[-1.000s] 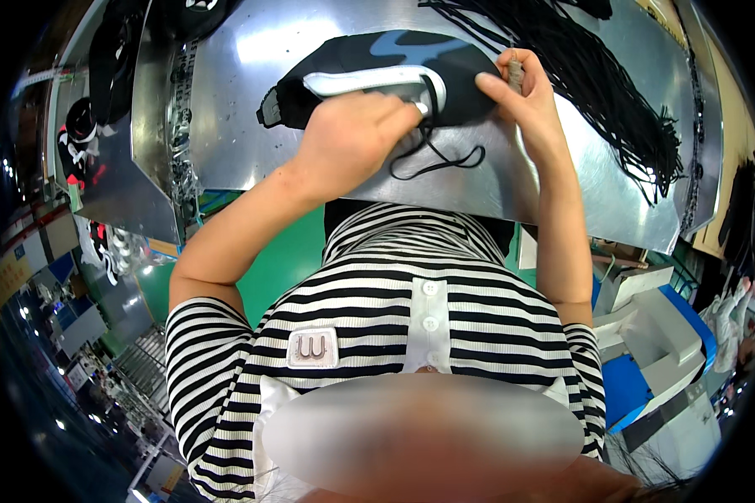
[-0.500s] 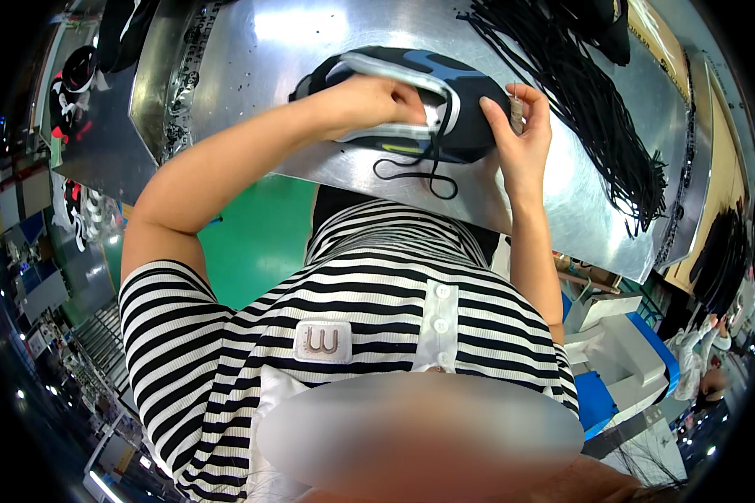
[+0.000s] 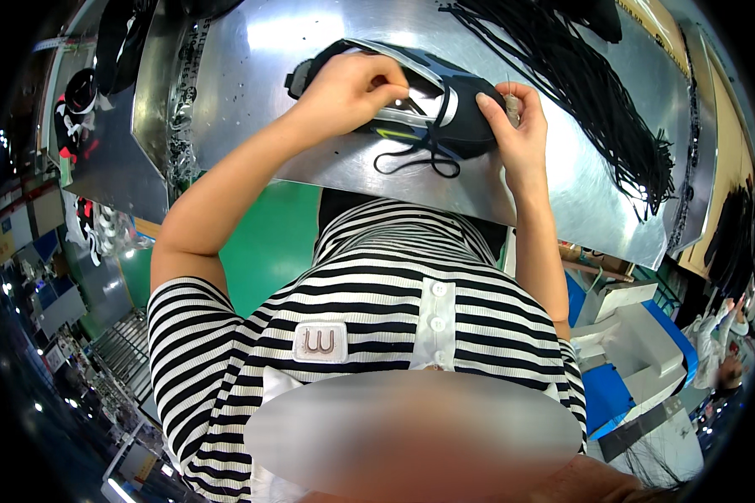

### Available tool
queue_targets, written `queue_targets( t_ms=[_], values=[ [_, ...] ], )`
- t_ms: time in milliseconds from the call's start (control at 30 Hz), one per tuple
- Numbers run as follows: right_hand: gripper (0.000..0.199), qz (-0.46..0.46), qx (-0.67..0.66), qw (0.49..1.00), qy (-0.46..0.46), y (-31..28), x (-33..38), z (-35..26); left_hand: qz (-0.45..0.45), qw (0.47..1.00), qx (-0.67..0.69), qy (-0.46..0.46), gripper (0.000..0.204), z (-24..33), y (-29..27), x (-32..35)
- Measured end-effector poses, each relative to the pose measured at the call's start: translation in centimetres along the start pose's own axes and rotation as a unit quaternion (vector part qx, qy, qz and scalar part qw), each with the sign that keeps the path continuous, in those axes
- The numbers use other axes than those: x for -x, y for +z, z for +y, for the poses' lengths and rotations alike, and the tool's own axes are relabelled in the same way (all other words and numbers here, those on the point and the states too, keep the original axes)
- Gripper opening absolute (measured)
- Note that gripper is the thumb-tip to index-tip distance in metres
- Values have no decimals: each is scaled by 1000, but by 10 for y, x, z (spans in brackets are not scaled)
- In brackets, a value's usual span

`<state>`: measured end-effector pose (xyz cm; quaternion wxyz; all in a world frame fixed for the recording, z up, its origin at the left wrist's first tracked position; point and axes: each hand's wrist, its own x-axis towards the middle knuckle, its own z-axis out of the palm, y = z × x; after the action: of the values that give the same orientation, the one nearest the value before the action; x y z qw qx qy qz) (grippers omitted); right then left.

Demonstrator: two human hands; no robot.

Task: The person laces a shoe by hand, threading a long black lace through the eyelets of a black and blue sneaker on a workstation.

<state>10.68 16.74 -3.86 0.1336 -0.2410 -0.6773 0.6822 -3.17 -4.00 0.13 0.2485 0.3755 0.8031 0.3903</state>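
A black shoe upper (image 3: pixel 445 109) with grey, blue and yellow-green trim lies on the shiny metal table (image 3: pixel 260 75). My left hand (image 3: pixel 348 88) rests on top of it, fingers curled and pinching near its opening. My right hand (image 3: pixel 512 126) grips the upper's right end, and a thin needle-like piece sticks up between its fingers. A black lace (image 3: pixel 415 159) loops from the upper toward the table's near edge.
A large bundle of black laces (image 3: pixel 596 92) spreads over the table's right side. More black parts sit at the far left (image 3: pixel 117 42). Below the table are green floor (image 3: pixel 268 243), a blue and white machine (image 3: pixel 637 352), and another person at the far right (image 3: pixel 726 335).
The view has shifted, so the upper sits a little lower and nearer. My left hand has slid over the upper toward its opening. My right hand stays on the right end.
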Motion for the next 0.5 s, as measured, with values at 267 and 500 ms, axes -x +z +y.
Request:
queue_targets(
  t_ms=[267,500],
  values=[
    [33,15,-91,996,-5,10,-1,8,179,972,-146,42,5,10,-34,30],
    [32,79,-144,986,18,-27,-6,6,441,836,-309,-102,9,-87,-163,122]
  ],
)
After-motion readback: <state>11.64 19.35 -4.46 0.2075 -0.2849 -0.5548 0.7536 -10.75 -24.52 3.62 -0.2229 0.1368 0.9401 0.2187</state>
